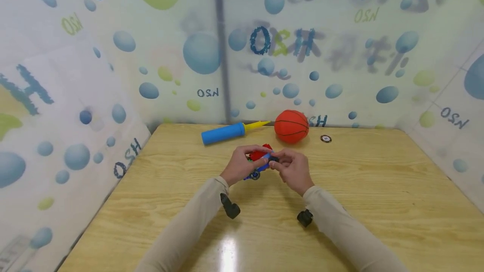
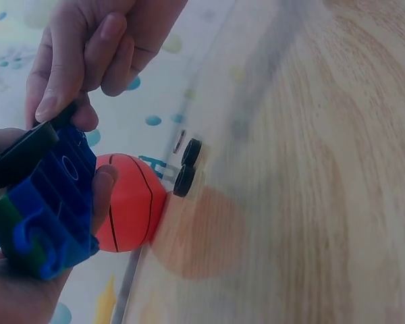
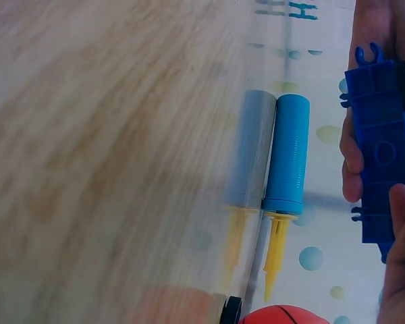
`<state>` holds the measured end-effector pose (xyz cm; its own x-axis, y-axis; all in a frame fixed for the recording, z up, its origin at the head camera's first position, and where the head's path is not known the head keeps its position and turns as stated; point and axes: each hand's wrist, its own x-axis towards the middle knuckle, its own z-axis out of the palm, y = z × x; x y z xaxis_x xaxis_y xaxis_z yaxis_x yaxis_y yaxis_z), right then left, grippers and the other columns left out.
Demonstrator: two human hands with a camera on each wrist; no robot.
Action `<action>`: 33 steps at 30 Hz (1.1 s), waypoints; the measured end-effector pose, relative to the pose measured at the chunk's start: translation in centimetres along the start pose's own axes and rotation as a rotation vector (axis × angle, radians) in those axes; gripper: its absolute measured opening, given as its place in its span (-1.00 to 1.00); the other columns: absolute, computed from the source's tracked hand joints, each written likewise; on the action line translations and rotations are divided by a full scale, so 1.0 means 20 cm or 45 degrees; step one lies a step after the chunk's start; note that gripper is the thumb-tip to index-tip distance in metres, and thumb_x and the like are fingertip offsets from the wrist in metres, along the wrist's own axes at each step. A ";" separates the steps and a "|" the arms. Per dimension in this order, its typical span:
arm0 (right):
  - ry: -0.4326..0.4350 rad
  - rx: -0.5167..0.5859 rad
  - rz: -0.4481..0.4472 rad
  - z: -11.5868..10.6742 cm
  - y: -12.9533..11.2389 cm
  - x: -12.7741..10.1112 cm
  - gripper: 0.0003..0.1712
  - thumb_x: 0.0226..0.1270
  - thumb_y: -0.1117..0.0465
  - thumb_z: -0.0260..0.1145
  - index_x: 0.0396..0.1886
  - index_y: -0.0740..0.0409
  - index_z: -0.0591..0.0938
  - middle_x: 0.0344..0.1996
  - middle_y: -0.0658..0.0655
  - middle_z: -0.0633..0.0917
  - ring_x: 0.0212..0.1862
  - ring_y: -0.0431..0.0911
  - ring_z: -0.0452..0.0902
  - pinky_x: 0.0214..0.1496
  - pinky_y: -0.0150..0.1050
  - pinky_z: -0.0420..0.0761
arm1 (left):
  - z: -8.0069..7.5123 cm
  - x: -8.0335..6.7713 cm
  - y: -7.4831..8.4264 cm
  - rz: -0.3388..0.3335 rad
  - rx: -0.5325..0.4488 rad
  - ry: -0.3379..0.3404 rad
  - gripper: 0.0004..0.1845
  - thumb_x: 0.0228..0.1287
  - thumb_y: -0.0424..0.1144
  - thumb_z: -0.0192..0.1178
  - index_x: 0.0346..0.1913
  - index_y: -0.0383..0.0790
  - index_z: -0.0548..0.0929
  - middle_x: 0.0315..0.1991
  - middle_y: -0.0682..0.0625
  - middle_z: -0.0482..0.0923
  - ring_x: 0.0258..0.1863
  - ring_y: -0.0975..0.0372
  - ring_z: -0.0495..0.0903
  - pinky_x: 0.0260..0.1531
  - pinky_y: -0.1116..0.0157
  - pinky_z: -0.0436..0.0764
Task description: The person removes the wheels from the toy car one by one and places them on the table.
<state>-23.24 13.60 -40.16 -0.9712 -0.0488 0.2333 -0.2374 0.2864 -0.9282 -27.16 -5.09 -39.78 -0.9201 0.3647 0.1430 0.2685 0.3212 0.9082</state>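
Both hands are working mid-air above the middle of the worktop on a toy car built from blue and red blocks. The left hand is gripping the body, fingers curled round it, while the right hand is pinching a small black wheel against the car's end. Judging by that, one wheel is going on now; another wheel looks already fitted underneath, and two more black wheels are lying on the worktop near the forearms, so the job seems about halfway.

The left wrist view is giving the pinch on the wheel up close, plus the orange ball behind. The right wrist view is showing the blue chassis underside with its axle clips, and the blue pump with its yellow nozzle. Only the head view is showing the small round disc beside the ball.
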 end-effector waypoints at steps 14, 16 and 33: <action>-0.104 -0.023 -0.087 -0.16 -0.03 0.05 -0.66 0.27 0.28 0.45 0.04 0.23 0.67 -0.42 0.38 0.72 -0.68 -0.13 0.57 -0.54 -0.27 0.61 | -0.06 0.02 0.00 -0.029 -0.041 0.019 -0.80 0.35 -0.14 0.31 0.00 0.10 0.73 0.14 -0.03 0.65 -0.01 0.10 0.66 -0.02 0.17 0.69; -0.136 -0.068 -0.060 -0.24 -0.03 0.06 -0.61 0.28 0.28 0.44 0.09 0.24 0.65 -0.38 0.40 0.72 -0.64 -0.09 0.61 -0.52 -0.26 0.62 | -0.07 0.02 -0.01 -0.042 -0.033 0.010 -0.79 0.35 -0.12 0.31 0.02 0.10 0.73 0.16 -0.02 0.63 0.06 0.08 0.63 0.05 0.11 0.67; -0.270 -0.674 0.137 -0.53 0.13 0.14 -0.70 0.17 0.30 0.47 -0.08 0.25 0.70 -0.55 0.03 0.53 -0.46 -0.11 0.37 -0.42 -0.27 0.36 | -0.11 0.00 -0.04 -0.101 0.002 -0.015 -0.80 0.34 -0.10 0.33 -0.01 0.14 0.73 0.16 0.04 0.62 0.17 0.10 0.49 0.13 0.10 0.59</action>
<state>-26.35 24.44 -38.85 -0.9853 -0.1681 0.0320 -0.1471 0.7370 -0.6597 -27.97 -7.20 -39.57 -0.9351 0.3481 0.0663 0.1954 0.3505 0.9160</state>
